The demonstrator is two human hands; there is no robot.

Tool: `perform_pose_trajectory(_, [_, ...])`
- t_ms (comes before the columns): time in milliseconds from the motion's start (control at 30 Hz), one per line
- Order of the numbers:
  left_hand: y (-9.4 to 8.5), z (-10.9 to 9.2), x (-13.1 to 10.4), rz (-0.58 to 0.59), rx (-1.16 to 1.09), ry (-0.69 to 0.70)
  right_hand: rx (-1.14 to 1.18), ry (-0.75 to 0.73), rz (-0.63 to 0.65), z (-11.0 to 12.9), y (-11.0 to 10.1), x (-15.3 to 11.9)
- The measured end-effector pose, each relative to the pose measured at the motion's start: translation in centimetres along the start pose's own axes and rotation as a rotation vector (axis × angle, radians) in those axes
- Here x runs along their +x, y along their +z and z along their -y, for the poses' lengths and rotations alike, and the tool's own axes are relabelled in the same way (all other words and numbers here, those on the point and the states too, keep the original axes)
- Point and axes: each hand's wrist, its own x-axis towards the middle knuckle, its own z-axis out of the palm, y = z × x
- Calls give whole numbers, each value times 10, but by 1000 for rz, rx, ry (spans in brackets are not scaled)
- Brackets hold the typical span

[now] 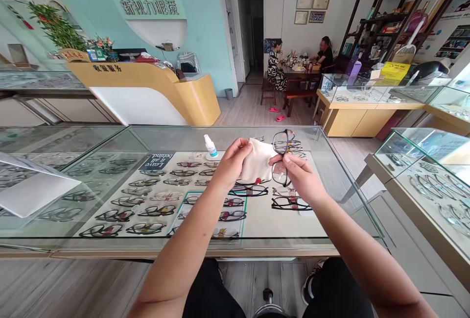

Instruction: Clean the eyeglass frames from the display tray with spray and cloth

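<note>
My left hand point(237, 157) pinches a white cloth point(258, 160) at its upper left corner, and the cloth hangs down over the glass counter. My right hand point(298, 173) grips a pair of dark-framed eyeglasses point(281, 141) by the middle, held on end with one lens above the other. The cloth's right edge comes up beside the eyeglasses; whether they touch I cannot tell. On the glass top, left of the cloth, stands a small white spray bottle point(210, 146). Rows of eyeglasses point(146, 228) lie inside the case below my hands.
A white folded stand point(33, 185) is on the counter at the left. Another glass display case point(429, 181) is close on the right. Beyond are a wooden reception desk point(198, 97) and two people seated at a table point(299, 74). A metal stool post point(268, 296) shows between my legs.
</note>
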Motion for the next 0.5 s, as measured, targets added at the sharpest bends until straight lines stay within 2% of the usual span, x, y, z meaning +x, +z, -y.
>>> perform_pose_trajectory(200, [7, 8, -4, 5, -16, -9, -100, 29, 36, -5, 11, 0])
perform_pose_trajectory(333, [11, 12, -8, 18, 65, 124, -117, 43, -12, -9, 13, 0])
perform_pose_trajectory(500, [15, 13, -13, 52, 209, 272, -130, 29, 27, -14, 13, 2])
